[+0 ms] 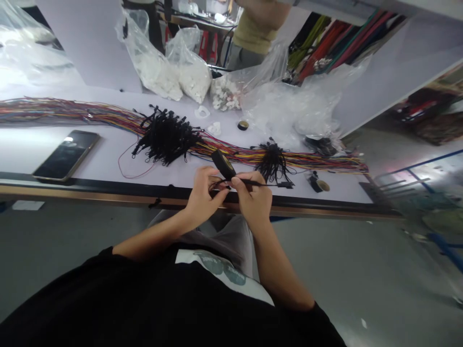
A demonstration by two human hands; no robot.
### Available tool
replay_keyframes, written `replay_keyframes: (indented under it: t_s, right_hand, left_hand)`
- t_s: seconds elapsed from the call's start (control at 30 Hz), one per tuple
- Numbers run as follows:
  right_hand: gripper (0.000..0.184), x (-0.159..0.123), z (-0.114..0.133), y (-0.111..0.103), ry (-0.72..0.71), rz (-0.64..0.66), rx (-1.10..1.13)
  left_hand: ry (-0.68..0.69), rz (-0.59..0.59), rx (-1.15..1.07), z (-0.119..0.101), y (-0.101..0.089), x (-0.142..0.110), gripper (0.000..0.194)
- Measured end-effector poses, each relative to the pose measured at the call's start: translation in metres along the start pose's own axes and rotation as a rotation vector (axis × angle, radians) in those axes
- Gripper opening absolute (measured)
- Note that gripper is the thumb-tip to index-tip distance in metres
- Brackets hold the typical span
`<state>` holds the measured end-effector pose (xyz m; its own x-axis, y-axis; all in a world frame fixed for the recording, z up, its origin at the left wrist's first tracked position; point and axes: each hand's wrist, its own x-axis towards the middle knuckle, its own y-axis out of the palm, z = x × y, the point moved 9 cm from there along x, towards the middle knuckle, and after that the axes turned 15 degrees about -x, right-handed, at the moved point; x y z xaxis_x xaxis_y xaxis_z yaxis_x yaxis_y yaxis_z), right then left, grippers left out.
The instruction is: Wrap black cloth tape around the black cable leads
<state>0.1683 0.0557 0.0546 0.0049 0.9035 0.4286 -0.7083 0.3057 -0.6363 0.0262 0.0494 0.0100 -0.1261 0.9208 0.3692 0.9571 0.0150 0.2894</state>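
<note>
Right hand (255,195) in a pinch on black cable (253,182), left hand (203,195) curled just beside, grip unclear

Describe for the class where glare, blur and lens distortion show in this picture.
Head view: a bright reflection on the phone; pale highlights across the clear plastic bags; the blue rail at far right blurred; the table edge gently bowed, probably by a wide lens; fine detail on the held tape roll soft; the dark bundle merging into black.
</note>
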Motion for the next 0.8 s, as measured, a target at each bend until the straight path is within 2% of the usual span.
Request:
replay_keyframes:
  t_s: [0.07, 0.1, 0.17, 0.23, 0.3, 0.43, 0.6, 0.7, 0.8]
  right_hand:
    - [0.013, 0.000, 0.002, -0.004, -0.006, -0.014, -0.046]
    - [0.013, 0.000, 0.003, -0.005, -0.018, 0.001, -0.046]
    - [0.013, -0.001, 0.007, -0.003, -0.048, 0.046, -0.008]
    - [0.014, -0.002, 0.007, -0.001, -0.053, 0.096, 0.052]
    - [0.015, -0.002, 0.003, 0.001, -0.036, 0.130, 0.117]
    - [0.017, -0.001, -0.005, 0.003, 0.027, 0.188, 0.212]
    - [0.019, -0.001, -0.001, 0.007, 0.069, 0.290, 0.279]
    - [0.020, -0.001, 0.002, 0.012, 0.073, 0.331, 0.353]
    - [0.023, 0.000, -0.011, 0.016, 0.176, 0.312, 0.442]
  left_hand:
    - [-0.288, -0.031, -0.241, 0.024, -0.004, -0.001, 0.052]
    - [-0.442, 0.030, -0.361, 0.035, 0.002, -0.002, 0.055]
    - [-0.731, 0.308, -0.579, 0.046, 0.025, -0.009, 0.061]
    - [-0.836, 0.475, -0.719, 0.045, 0.033, -0.010, 0.067]
    - [-0.805, 0.497, -0.774, 0.044, 0.031, -0.005, 0.064]
    - [-0.666, 0.422, -0.710, 0.037, 0.023, 0.003, 0.047]
    - [-0.507, 0.376, -0.573, 0.012, 0.025, 0.008, 0.047]
    - [-0.509, 0.317, -0.537, 0.013, 0.025, 0.008, 0.044]
    - [-0.444, 0.287, -0.503, 0.010, 0.017, 0.007, 0.049]
